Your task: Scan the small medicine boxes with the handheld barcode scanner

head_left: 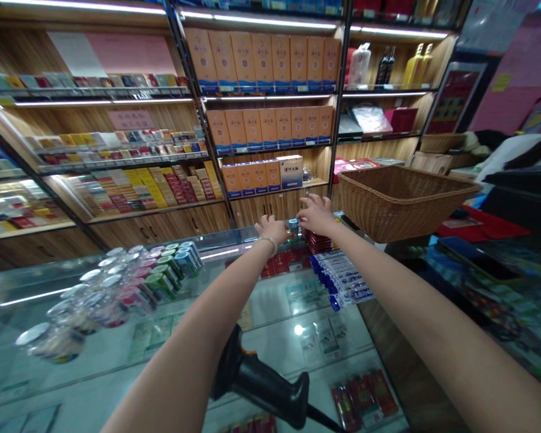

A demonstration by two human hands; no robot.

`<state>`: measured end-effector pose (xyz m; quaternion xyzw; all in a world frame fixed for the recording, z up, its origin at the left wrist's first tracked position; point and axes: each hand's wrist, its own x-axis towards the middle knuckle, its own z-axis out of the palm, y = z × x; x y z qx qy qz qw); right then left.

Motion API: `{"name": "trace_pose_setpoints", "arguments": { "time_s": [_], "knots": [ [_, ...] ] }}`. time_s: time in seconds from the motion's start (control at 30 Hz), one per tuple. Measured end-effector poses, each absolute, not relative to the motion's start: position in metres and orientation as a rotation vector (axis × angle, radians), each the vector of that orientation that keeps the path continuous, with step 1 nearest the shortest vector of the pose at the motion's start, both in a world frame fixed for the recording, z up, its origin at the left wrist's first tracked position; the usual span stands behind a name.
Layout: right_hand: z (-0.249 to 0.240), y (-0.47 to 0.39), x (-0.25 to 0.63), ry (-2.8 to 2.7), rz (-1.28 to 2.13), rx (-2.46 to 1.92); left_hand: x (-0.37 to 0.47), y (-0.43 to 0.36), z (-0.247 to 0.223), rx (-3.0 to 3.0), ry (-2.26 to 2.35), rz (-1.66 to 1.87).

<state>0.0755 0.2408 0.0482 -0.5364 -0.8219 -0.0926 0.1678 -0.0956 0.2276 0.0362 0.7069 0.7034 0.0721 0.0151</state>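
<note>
At the far edge of the glass counter [270, 313], a small blue-topped container [293, 226] stands between my two hands. My left hand [273, 230] reaches in from its left with fingers spread, a bracelet on the wrist. From the other side my right hand [316, 215] comes close to it, its fingers bent but apart. Whether either hand touches the container I cannot tell. Below my right hand lies a stack of red packets [316, 242]. Nearer to me are several blue-and-white packets [340, 278] in an overlapping row.
A black handheld scanner [265, 382] lies under my left forearm, its cable running off below. Rows of clear jars [94, 294] and green tubs [160, 281] stand at the left. A wicker basket [401, 204] sits right. Shelves of orange boxes [264, 63] rise behind.
</note>
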Motion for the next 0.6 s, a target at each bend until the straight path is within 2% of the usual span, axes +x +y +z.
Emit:
{"name": "trace_pose_setpoints", "arguments": {
  "time_s": [0.6],
  "knots": [
    [0.066, 0.191, 0.064, -2.388, -0.254, -1.66, -0.122, 0.168, 0.069, 2.382, 2.227, 0.214]
  ]
}}
